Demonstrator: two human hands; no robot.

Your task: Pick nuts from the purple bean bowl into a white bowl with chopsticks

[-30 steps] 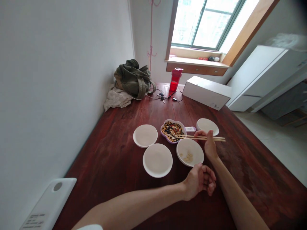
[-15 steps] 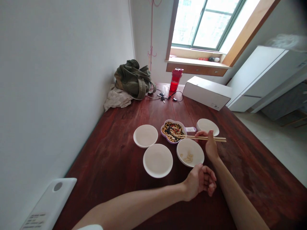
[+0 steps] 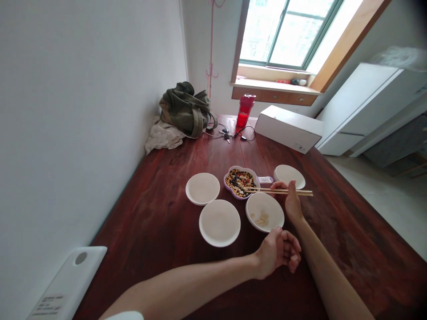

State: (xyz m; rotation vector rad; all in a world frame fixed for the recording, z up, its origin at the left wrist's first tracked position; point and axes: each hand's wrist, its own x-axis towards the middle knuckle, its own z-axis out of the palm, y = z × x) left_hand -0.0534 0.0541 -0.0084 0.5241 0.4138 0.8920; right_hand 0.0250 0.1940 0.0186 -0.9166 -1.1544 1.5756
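Head view: right hand point(image 3: 291, 202), fingers closed around chopsticks point(image 3: 302, 193), holds their tips among mixed beans point(image 3: 238, 180) in a dish point(image 3: 255, 177), apparently picking. The next move likely calls for a steady pinch. Left hand point(image 3: 278, 251), half-curled, grips nothing beside a bowl point(image 3: 263, 200). Rims crowd nearside; more room lies beyond the dish.

The right hand point(image 3: 291, 202) hides part of the chopsticks point(image 3: 262, 190), whether they pinch anything in the purple dish point(image 3: 236, 195) is too small to tell, the label point(image 3: 265, 180) just right of the dish is unreadable, and the window point(image 3: 262, 31) far beyond it runs off the top edge.
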